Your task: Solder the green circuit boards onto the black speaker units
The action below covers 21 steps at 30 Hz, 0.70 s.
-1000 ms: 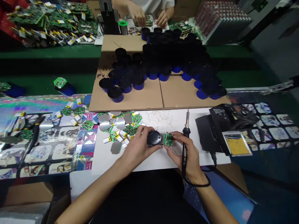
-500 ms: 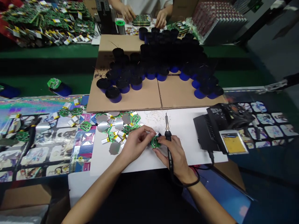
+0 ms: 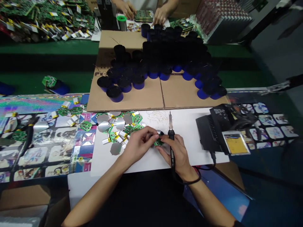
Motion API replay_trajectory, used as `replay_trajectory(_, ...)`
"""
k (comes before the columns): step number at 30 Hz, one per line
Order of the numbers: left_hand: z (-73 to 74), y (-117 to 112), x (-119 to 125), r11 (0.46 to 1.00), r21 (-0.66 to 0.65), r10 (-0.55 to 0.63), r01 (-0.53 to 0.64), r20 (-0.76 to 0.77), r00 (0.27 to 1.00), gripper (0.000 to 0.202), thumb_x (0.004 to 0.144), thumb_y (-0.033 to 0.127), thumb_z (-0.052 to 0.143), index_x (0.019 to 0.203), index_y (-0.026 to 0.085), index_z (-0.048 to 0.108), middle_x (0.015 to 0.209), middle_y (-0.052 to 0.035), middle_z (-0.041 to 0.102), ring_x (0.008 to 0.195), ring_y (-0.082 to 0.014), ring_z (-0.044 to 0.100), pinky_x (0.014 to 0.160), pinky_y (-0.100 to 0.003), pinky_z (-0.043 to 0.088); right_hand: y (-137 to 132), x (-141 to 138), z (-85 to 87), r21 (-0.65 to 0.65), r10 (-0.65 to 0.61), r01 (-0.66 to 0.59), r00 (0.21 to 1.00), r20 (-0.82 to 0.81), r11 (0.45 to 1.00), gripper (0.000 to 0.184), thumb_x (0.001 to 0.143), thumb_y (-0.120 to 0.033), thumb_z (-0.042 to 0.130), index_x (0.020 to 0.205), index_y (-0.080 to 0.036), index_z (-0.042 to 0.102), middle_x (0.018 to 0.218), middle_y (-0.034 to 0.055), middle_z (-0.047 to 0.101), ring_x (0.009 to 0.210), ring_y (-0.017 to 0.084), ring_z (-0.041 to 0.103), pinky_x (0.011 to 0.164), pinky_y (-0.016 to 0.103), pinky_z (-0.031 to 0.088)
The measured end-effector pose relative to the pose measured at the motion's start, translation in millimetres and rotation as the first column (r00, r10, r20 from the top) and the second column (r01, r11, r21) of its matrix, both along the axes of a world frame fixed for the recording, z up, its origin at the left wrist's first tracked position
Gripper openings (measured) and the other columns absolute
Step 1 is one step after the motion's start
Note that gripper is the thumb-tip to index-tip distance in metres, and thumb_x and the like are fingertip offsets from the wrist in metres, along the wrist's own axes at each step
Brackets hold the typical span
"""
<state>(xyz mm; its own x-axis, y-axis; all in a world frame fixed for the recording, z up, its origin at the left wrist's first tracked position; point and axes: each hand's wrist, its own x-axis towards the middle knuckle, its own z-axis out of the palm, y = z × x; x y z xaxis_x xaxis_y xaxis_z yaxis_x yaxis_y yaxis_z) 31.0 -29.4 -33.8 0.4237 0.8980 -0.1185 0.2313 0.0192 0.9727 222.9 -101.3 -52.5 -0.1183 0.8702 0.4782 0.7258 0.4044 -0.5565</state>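
Note:
Between my hands, over the white board (image 3: 146, 164), is a small green circuit board (image 3: 158, 142) with a dark round part behind it. My left hand (image 3: 141, 143) is closed, thumb and fingers pinching at the circuit board's edge. A black-handled soldering iron (image 3: 172, 148) lies in my right hand (image 3: 179, 154), its metal tip pointing away from me. The right fingertips also touch the circuit board. Left of my hands lies a pile of circuit boards (image 3: 134, 128) with silver discs (image 3: 115, 148) and small white batteries (image 3: 106, 141).
Blue-and-black cylinders (image 3: 115, 94) crowd the cardboard sheet (image 3: 149, 97) ahead. A black soldering station (image 3: 208, 132) and a tray with yellow sponge (image 3: 235, 143) stand at right, the cord running to my right hand. Across the table, a person's hands (image 3: 161, 15) are by stacked boards (image 3: 144, 15).
The view has shifted slightly. The circuit board in my hands has tilted, showing less of its green face and more of the dark round part. My right hand still holds the iron.

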Motion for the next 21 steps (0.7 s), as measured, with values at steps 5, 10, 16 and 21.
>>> replay_trajectory(5, -5.1, -12.4, -12.5, 0.984, -0.178, 0.053, -0.028, 0.138, 0.989, 0.03, 0.097, 0.048, 0.074, 0.099, 0.018, 0.073, 0.089, -0.0047, 0.074, 0.078, -0.0167, 0.067, 0.069, -0.026, 0.05, 19.7, 6.5, 1.2, 0.012, 0.078, -0.078, 0.997, -0.001, 0.997, 0.041, 0.093, -0.017, 0.077, 0.13, -0.029, 0.065, 0.116, 0.0072, 0.081, 0.104, 0.028, 0.072, 0.091, 0.048, 0.061)
replay_trajectory(10, -9.4, -14.1, -17.5, 0.994, -0.08, 0.086, -0.08, 0.084, 0.993, 0.028, 0.099, 0.046, 0.073, 0.1, 0.019, 0.076, 0.085, -0.004, 0.071, 0.074, -0.0156, 0.063, 0.068, -0.027, 0.048, 22.9, 5.4, 4.8, 0.004, 0.16, -0.16, 0.987, -0.034, 0.987, 0.046, 0.089, -0.018, 0.081, 0.131, -0.027, 0.063, 0.126, 0.0102, 0.079, 0.116, 0.03, 0.072, 0.098, 0.053, 0.06)
replay_trajectory(16, 0.6, -4.6, -17.0, 0.989, 0.144, 0.035, -0.034, 0.001, 0.999, 0.022, 0.101, 0.041, 0.072, 0.097, 0.02, 0.078, 0.084, -0.0042, 0.069, 0.069, -0.0142, 0.052, 0.063, -0.027, 0.04, 19.7, -5.4, 13.7, -0.085, -0.027, -0.002, 0.94, -0.34, 0.996, 0.03, 0.094, -0.014, 0.072, 0.119, -0.029, 0.062, 0.108, 0.0044, 0.08, 0.102, 0.024, 0.078, 0.094, 0.044, 0.063)
replay_trajectory(21, 1.9, -1.4, -18.4, 0.974, 0.225, -0.032, 0.034, -0.016, 0.999, 0.015, 0.103, 0.033, 0.071, 0.1, 0.02, 0.077, 0.094, -0.0048, 0.075, 0.073, -0.0131, 0.057, 0.063, -0.025, 0.041, 23.0, -15.0, 20.8, -0.167, -0.103, 0.028, 0.884, -0.457, 0.986, 0.026, 0.093, -0.017, 0.075, 0.114, -0.028, 0.063, 0.101, 0.0011, 0.078, 0.094, 0.019, 0.078, 0.086, 0.035, 0.063)
